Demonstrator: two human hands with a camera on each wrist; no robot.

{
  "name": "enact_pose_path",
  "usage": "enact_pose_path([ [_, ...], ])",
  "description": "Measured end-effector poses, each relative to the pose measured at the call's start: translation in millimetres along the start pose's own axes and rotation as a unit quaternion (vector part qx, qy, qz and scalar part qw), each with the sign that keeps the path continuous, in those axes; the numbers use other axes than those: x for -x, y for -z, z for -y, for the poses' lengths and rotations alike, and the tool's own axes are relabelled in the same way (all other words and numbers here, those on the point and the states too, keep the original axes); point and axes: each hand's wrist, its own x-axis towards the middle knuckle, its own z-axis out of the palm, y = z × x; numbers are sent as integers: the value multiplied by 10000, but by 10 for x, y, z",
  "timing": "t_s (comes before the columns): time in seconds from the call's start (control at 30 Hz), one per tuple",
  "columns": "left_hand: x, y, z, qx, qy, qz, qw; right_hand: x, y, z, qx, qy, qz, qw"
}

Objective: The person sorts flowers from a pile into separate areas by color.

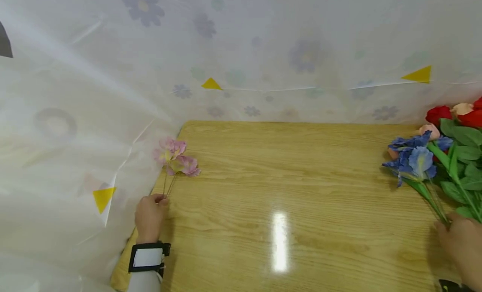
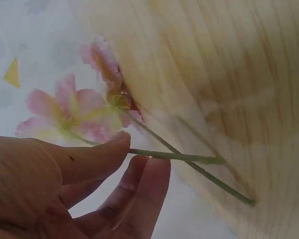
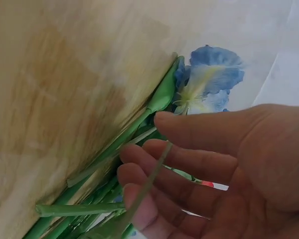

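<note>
At the left edge of the table, my left hand pinches the thin green stem of a pink and yellow artificial flower between thumb and fingers. A second pink flower lies close by, its stem crossing the held one and resting on the table. At the far right, my right hand holds a thin stem of a blue artificial flower, the thumb over it and the fingers loosely curled behind. Other blue blooms sit beside it; which stems join them is partly hidden.
Red roses and pale ones with green leaves are heaped at the right edge. The wood-grain table meets a white floral-print sheet at the back and left, which carries yellow triangles.
</note>
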Motion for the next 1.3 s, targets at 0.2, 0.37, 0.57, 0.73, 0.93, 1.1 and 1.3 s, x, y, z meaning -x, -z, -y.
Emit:
enact_pose_path([
  [0.2, -96, -22, 76, -210, 161, 208, 9994, -15, -58, -20, -362, -46, -206, 9991],
  [0.37, -143, -51, 118, -322, 299, 374, 9983, 31, -15, 52, -995, -190, -497, 9936],
  [0.57, -168, -75, 141, -354, 299, 513, 9976, 114, 91, 216, -1622, -562, -1047, 9796],
  [0.73, -213, -104, 158, -390, 215, 496, 9978, 183, 141, 316, -2018, -571, -1769, 9616],
  [0.93, -277, -159, 178, -318, 142, 322, 9989, 219, 129, 394, -2195, -223, -2739, 9361],
  [1.1, -311, -172, 153, -175, 146, 152, 9996, 176, 82, 343, -2086, -448, -2453, 9457],
  [1.3, -357, -198, 154, -194, 66, 110, 9997, 255, 160, 429, -1948, -610, -2147, 9551],
])
